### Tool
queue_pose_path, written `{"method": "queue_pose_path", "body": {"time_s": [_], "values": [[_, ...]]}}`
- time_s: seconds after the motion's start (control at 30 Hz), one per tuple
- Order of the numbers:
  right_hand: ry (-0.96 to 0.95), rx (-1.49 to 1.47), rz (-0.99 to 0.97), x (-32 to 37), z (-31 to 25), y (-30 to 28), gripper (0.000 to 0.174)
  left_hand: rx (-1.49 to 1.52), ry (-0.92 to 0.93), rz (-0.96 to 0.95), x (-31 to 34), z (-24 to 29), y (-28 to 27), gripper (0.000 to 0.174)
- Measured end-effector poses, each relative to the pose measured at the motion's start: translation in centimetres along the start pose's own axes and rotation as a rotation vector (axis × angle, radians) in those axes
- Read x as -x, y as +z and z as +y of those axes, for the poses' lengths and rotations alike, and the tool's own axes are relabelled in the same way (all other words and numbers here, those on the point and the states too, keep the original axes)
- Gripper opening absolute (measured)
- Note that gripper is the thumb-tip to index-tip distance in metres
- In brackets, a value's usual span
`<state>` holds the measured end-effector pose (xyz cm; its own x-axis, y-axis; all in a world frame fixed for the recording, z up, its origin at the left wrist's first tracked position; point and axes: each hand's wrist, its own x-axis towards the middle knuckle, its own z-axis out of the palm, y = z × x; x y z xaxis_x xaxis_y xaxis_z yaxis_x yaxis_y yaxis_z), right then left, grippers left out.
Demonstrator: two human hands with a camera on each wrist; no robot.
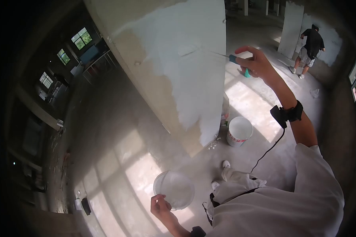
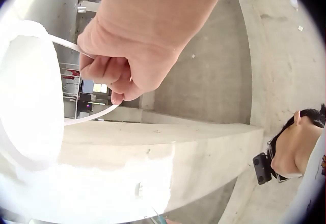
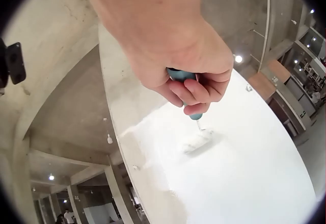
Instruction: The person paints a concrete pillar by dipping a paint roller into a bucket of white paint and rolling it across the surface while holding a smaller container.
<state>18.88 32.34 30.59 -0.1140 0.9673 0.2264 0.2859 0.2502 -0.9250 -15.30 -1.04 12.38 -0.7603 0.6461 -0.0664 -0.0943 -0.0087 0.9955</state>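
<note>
My right hand (image 1: 258, 66) is raised in front of a pillar and grips the blue-green handle (image 3: 195, 116) of a paint roller. Its white roller sleeve (image 3: 197, 141) lies against the white-painted part of the pillar face (image 1: 194, 85). Bare beige plaster (image 1: 156, 75) shows along the left side and bottom of that face. Low at the front, my left hand (image 1: 161, 207) holds a white bucket (image 2: 30, 99) by its thin handle (image 2: 97, 115), fingers curled round it. From above, pale contents show inside the bucket.
A second white bucket (image 1: 237, 139) stands on the floor by the pillar's base, with white spatters beside it. Farther back on the right, another person (image 1: 313, 44) faces a partly painted wall. A black cable (image 1: 268, 152) hangs from my right wrist camera.
</note>
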Motion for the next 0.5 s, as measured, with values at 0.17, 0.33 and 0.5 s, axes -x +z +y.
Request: {"method": "queue_pose_path", "body": {"time_s": [0.17,0.33,0.5], "values": [[-0.125,0.069,0.201,1.1,3.2,3.9,0.030,0.020,-0.027,-0.020,-0.5,-1.4,0.1,0.022],[0.053,-0.273,-0.017,-1.3,15.2,10.0,0.027,0.005,-0.060,-0.032,-1.0,-1.5,0.1,0.022],[0.071,-0.307,-0.066,-3.0,24.7,18.0,0.023,-0.055,-0.066,0.061,-0.8,-0.9,-0.1,0.022]]}}
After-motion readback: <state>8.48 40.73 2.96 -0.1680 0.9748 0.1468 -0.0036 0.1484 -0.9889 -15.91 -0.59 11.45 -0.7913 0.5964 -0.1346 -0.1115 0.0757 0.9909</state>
